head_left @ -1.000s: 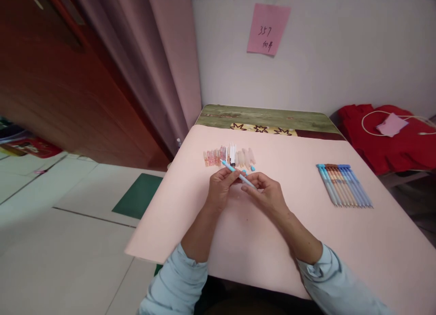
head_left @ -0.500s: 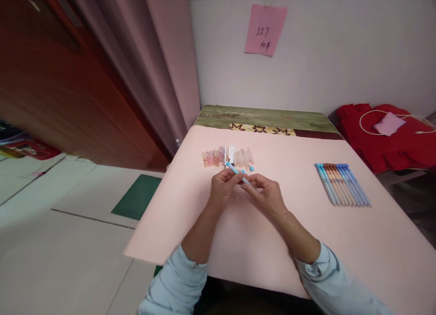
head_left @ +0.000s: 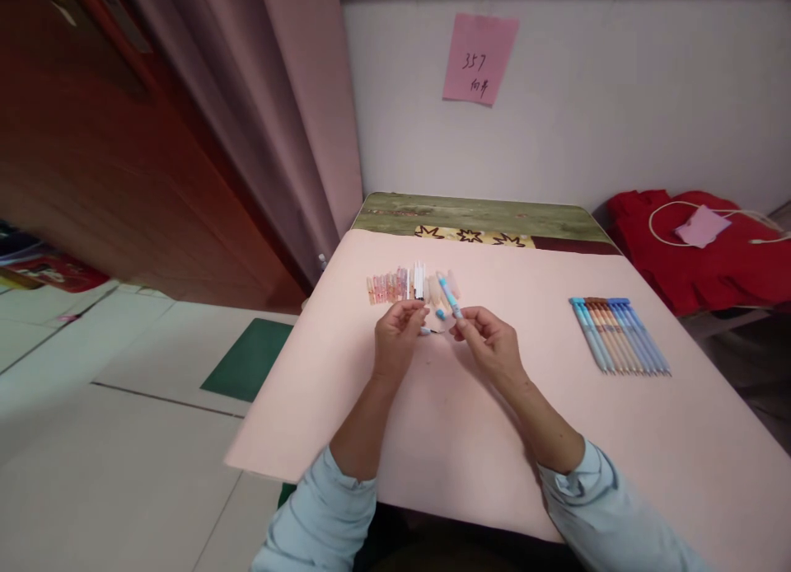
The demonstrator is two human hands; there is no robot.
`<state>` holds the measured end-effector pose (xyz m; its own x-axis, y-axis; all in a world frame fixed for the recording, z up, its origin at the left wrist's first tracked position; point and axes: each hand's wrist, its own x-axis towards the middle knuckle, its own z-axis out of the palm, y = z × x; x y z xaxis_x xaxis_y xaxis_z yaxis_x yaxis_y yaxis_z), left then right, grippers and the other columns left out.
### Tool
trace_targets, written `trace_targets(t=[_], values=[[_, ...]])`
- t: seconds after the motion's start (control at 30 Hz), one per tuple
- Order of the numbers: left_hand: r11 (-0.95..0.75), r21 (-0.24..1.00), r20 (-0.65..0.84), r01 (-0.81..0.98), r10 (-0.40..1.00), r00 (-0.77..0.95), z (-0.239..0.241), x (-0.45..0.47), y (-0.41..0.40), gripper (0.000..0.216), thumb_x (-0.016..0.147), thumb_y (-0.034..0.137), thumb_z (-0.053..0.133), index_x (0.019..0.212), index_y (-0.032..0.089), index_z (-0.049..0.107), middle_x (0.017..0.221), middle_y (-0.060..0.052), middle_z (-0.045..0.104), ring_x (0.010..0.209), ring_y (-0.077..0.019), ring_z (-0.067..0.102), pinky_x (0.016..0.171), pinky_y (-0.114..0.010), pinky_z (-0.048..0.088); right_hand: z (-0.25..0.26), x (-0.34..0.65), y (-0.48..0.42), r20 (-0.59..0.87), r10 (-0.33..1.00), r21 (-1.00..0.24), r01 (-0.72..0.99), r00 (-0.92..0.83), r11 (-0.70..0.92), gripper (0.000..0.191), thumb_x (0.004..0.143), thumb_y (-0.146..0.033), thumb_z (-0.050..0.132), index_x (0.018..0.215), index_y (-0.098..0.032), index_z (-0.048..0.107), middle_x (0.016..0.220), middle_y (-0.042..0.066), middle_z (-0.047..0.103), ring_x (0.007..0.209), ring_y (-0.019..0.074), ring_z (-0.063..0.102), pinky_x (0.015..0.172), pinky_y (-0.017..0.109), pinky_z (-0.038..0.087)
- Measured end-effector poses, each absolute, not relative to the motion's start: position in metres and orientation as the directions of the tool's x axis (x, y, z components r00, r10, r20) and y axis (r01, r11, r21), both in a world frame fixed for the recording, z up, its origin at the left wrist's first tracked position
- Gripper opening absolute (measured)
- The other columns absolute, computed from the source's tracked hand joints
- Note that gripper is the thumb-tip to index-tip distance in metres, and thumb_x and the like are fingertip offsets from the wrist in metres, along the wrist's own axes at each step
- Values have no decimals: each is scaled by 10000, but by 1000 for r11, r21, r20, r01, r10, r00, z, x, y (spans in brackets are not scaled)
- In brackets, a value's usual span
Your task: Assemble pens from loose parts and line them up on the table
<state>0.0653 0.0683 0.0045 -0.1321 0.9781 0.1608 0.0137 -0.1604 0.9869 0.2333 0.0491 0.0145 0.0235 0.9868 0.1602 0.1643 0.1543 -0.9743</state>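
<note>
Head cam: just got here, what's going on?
Someone at a table holds a blue pen in the right hand, tilted, its blue end pointing away from them. The left hand seems to hold a short piece with a dark tip, apart from the pen. A blue cap lies just beyond the hands, with pinkish tubes and white sticks behind. A row of pens lies off to the right.
</note>
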Motion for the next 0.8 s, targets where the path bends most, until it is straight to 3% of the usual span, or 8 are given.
trace_targets(t=[0.07,0.13,0.27,0.5,0.8], values=[[-293,897,354,331,924,-143,2,68,70,125,841,280,628,922,199,677,896,-60,698,853,-200,623,784,-359,511,13,235,51,178,978,-971,178,107,157,304,862,-456,616,974,-177,660,770,51,711,708,173,666,689,285,529],[-365,721,491,589,869,-64,1,72,72,91,844,218,616,907,203,679,928,-67,691,943,-229,596,878,-395,468,10,238,55,185,968,-972,180,173,153,311,860,-464,614,969,-176,661,759,50,710,696,173,663,690,293,533],[-255,497,476,830,879,-15,6,86,76,105,862,219,604,922,198,688,921,-87,664,967,-262,560,872,-413,422,8,241,58,186,960,-965,221,209,139,309,856,-467,613,955,-180,666,747,49,712,694,177,665,673,289,531],[-148,361,353,921,936,12,13,108,83,210,865,355,615,871,167,709,899,-139,643,961,-317,531,810,-437,365,12,239,56,219,950,-942,300,221,148,303,862,-467,599,938,-182,668,751,42,715,695,167,663,652,265,520],[-168,356,317,919,947,50,4,108,89,88,822,255,659,805,183,707,877,-127,650,935,-299,535,811,-423,366,15,239,56,222,948,-930,343,230,135,298,866,-466,590,936,-188,672,753,38,717,673,157,652,598,241,494]])
